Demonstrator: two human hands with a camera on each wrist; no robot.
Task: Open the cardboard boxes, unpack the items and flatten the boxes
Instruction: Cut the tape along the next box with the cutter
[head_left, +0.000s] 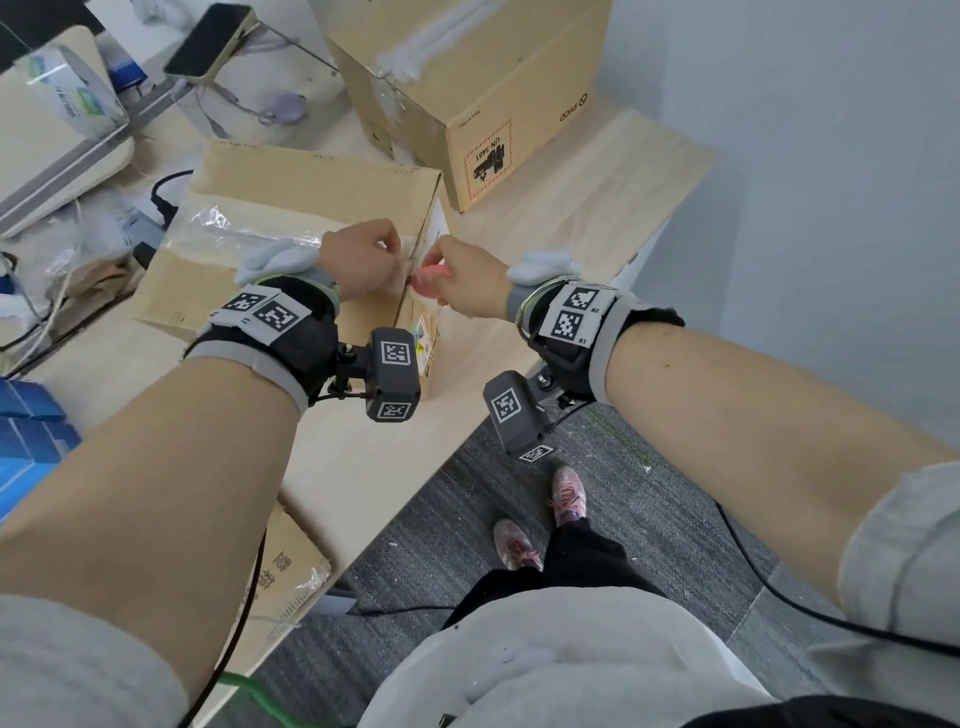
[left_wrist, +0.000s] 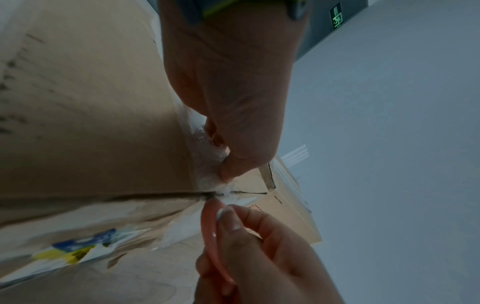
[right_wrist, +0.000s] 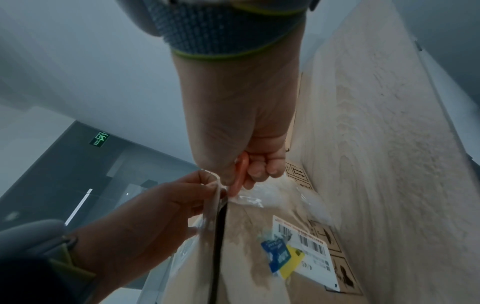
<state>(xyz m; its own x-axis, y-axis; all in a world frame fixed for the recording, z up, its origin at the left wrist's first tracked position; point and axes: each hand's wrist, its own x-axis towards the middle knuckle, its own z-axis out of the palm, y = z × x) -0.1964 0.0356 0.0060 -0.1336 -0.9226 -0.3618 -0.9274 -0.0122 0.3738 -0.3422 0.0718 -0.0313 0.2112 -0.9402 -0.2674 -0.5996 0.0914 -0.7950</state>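
Note:
A taped cardboard box (head_left: 291, 208) lies on the wooden table (head_left: 582, 208). My left hand (head_left: 387, 254) pinches a loose end of clear tape (left_wrist: 207, 164) at the box's right top edge. My right hand (head_left: 441, 262) grips a small pink cutter (head_left: 431, 278), whose tip sits at the seam on that same corner. In the right wrist view the cutter (right_wrist: 241, 174) meets the tape (right_wrist: 213, 191) beside the dark gap between the flaps. A shipping label (right_wrist: 306, 246) is stuck on the box's side.
A second, larger cardboard box (head_left: 467, 93) stands behind, against the wall. A phone on a stand (head_left: 208, 41), cables and plastic bags clutter the left. Blue boxes (head_left: 26, 441) sit at the near left. Another carton (head_left: 291, 571) rests under the table edge.

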